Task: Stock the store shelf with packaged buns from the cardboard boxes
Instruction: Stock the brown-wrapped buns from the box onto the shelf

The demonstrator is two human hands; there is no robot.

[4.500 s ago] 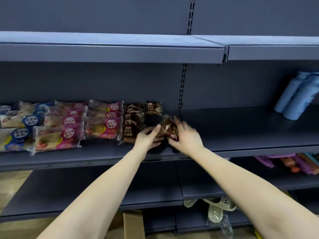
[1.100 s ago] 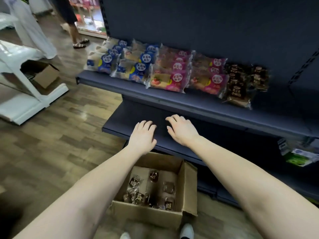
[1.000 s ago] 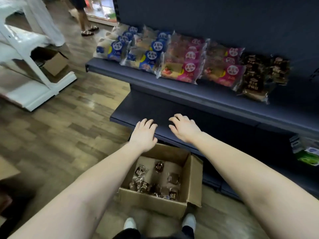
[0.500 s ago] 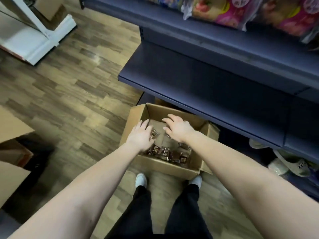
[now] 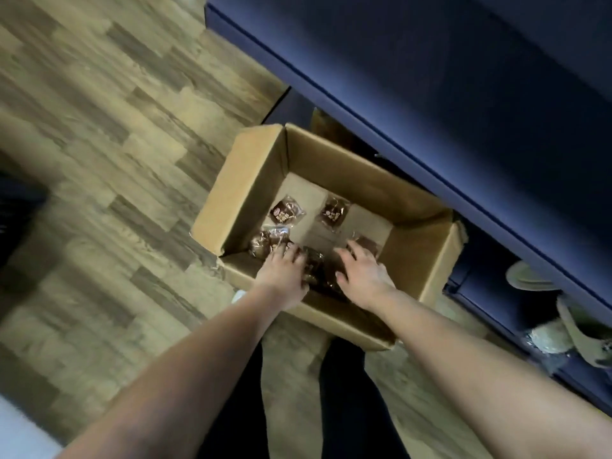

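An open cardboard box (image 5: 251, 180) stands on the wood floor in front of the dark blue shelf (image 5: 430, 104). Several clear packets of dark brown buns lie on its bottom; two of them, a bun packet (image 5: 286, 212) and another bun packet (image 5: 335, 212), rest apart toward the far side. My left hand (image 5: 284, 273) and my right hand (image 5: 361, 273) are both down inside the box at its near side, fingers spread over a heap of bun packets (image 5: 318, 270). Whether either hand has closed on a packet is hidden by the hands themselves.
The blue shelf's lower board overhangs the box's far right corner. Beige slippers (image 5: 569, 319) and a plastic-wrapped item sit under the shelf at right. My dark trouser legs (image 5: 341, 392) stand just behind the box. Wood floor stretches to the left.
I have bent from the shelf down to the box. Both hands dropped from above the box rim to its bottom and now rest on the bun packets.
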